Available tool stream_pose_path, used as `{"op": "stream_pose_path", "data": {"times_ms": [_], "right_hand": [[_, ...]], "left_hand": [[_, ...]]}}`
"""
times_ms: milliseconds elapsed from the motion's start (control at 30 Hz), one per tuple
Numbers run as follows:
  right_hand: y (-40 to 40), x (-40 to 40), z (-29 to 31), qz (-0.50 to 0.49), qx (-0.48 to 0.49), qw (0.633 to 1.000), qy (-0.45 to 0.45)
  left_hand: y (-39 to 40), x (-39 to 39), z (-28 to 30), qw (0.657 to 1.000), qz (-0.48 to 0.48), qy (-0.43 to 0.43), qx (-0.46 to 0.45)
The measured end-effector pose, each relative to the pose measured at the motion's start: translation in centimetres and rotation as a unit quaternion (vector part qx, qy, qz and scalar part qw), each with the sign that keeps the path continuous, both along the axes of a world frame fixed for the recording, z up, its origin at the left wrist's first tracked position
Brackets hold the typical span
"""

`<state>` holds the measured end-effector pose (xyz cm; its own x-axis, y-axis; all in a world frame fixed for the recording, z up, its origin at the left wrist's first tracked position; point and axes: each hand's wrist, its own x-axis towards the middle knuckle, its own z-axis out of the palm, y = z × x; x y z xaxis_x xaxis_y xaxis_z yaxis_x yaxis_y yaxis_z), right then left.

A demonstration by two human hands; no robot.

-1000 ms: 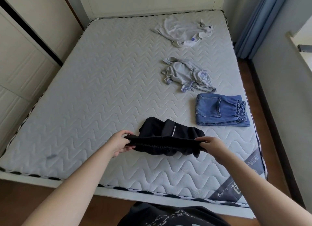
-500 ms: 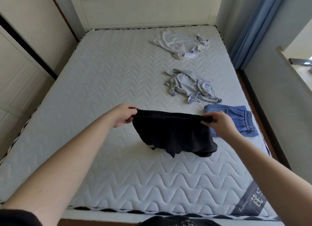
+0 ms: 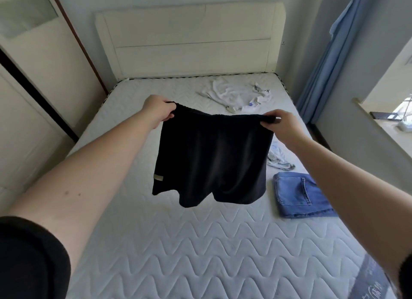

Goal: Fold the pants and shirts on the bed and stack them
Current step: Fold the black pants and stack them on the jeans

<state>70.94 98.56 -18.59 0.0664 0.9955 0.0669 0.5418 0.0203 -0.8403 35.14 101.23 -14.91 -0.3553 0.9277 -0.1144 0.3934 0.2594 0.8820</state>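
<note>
Black shorts (image 3: 211,160) hang in the air above the mattress (image 3: 178,243), spread flat by their waistband. My left hand (image 3: 158,110) grips the waistband's left end and my right hand (image 3: 281,125) pinches its right end. Folded blue jeans (image 3: 298,196) lie on the mattress at the right. A crumpled grey garment (image 3: 278,158) shows partly behind the shorts and my right arm. A crumpled white shirt (image 3: 236,94) lies near the headboard.
A cream headboard (image 3: 189,39) stands at the far end. Wardrobe doors (image 3: 33,86) run along the left side. A blue curtain (image 3: 323,64) and a window sill (image 3: 390,131) with small items are on the right.
Both hands have lifted the black shorts off the mattress and held them up, so they now hang open and clear of the bed. The view has tilted up toward the headboard.
</note>
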Motion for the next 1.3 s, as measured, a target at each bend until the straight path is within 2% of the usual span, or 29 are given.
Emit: {"op": "stream_pose_path", "data": {"times_ms": [167, 300, 400, 533, 633, 800, 933, 1067, 1300], "right_hand": [[0.7, -1.4, 1.7, 0.017, 0.036, 0.999, 0.027], [-0.9, -1.4, -1.6, 0.037, 0.039, 0.999, 0.009], [-3.9, -0.7, -7.0, 0.05, 0.001, 0.999, -0.011], [-10.0, 0.0, -15.8, 0.086, -0.058, 0.993, -0.064], [-14.8, 0.2, -22.0, 0.113, -0.135, 0.978, -0.111], [-23.4, 1.0, -30.7, 0.096, -0.227, 0.962, -0.119], [-29.0, 1.9, -35.3, 0.077, -0.286, 0.944, -0.143], [-32.6, 2.4, -38.6, 0.108, -0.346, 0.915, -0.178], [-35.5, 1.1, -45.0, 0.04, -0.341, 0.919, -0.192]], "left_hand": [[0.3, -1.2, 1.1, 0.994, -0.033, 0.083, 0.069], [-3.0, -1.2, -1.5, 0.987, -0.066, 0.139, 0.04], [-6.8, -0.9, -6.6, 0.986, -0.079, 0.148, 0.012], [-13.2, -0.1, -16.5, 0.98, -0.094, 0.171, -0.046], [-18.3, 0.5, -23.9, 0.978, -0.098, 0.15, -0.107], [-26.4, 2.0, -33.7, 0.965, -0.106, 0.127, -0.204], [-31.7, 3.1, -38.9, 0.953, -0.133, 0.126, -0.242], [-35.3, 3.8, -42.4, 0.948, -0.146, 0.125, -0.253], [-39.5, 5.8, -48.3, 0.942, -0.147, 0.147, -0.265]]}}
